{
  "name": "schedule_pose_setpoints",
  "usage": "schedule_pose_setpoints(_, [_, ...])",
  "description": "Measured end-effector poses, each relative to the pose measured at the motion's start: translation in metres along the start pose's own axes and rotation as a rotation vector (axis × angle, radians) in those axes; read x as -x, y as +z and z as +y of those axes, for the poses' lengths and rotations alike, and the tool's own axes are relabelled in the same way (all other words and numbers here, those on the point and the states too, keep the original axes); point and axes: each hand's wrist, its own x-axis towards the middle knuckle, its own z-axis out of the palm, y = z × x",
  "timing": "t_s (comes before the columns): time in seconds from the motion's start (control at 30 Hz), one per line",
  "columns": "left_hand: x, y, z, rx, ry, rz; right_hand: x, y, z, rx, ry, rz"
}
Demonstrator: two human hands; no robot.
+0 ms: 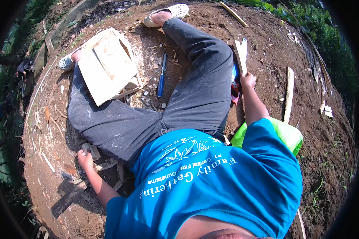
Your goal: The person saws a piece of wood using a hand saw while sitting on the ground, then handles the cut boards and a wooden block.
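By my right thigh, my right hand (pixel 248 81) is closed around the lower end of a pale wood strip (pixel 240 55). Beside that hand lies a bundle of blue, red and pink items (pixel 235 85), partly hidden by my leg. At my left hip, my left hand (pixel 85 159) reaches to the ground, its fingers closed at the edge of a small pale wood block (pixel 92 150). A pale wooden box (pixel 113 65) rests tilted against my left leg. Between my legs lies a chisel (pixel 161 77) with a blue handle.
A bright green bag (pixel 285 133) sits under my right elbow. Longer wood strips lie on the soil, one (pixel 289 93) to the right, another (pixel 233 14) at the far side. A dark wood piece (pixel 68 199) lies near my left forearm. Wood chips (pixel 145 93) scatter around the box.
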Motion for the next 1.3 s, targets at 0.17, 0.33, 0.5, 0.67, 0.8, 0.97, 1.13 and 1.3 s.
schedule_pose_setpoints(0.17, [-0.009, -0.012, 0.006, -0.130, -0.018, 0.052, 0.020, -0.013, 0.002, -0.070, -0.084, 0.159])
schedule_pose_setpoints(0.33, [-0.055, -0.023, -0.026, -0.289, -0.009, -0.179, 0.021, -0.031, 0.014, -0.210, -0.250, 0.283])
schedule_pose_setpoints(0.5, [-0.074, -0.043, 0.022, -0.305, -0.002, -0.178, 0.042, -0.089, -0.044, -0.423, -0.585, 0.174])
schedule_pose_setpoints(0.67, [-0.028, -0.095, 0.288, 0.203, 0.448, 0.145, 0.121, -0.165, -0.160, -0.577, -1.106, -0.005])
schedule_pose_setpoints(0.8, [-0.021, -0.076, 0.398, 0.682, 0.714, -0.185, 0.185, -0.160, -0.282, -0.370, -1.584, -0.057])
schedule_pose_setpoints(0.97, [-0.072, 0.002, 0.423, 0.670, 0.706, -0.200, 0.234, -0.106, -0.389, -0.211, -1.882, -0.159])
schedule_pose_setpoints(1.13, [-0.090, 0.053, 0.425, 0.870, 0.605, -0.007, 0.242, -0.061, -0.442, -0.078, -1.938, -0.209])
schedule_pose_setpoints(1.3, [-0.103, 0.064, 0.412, 0.818, 0.688, 0.032, 0.253, -0.038, -0.468, -0.073, -1.957, -0.214])
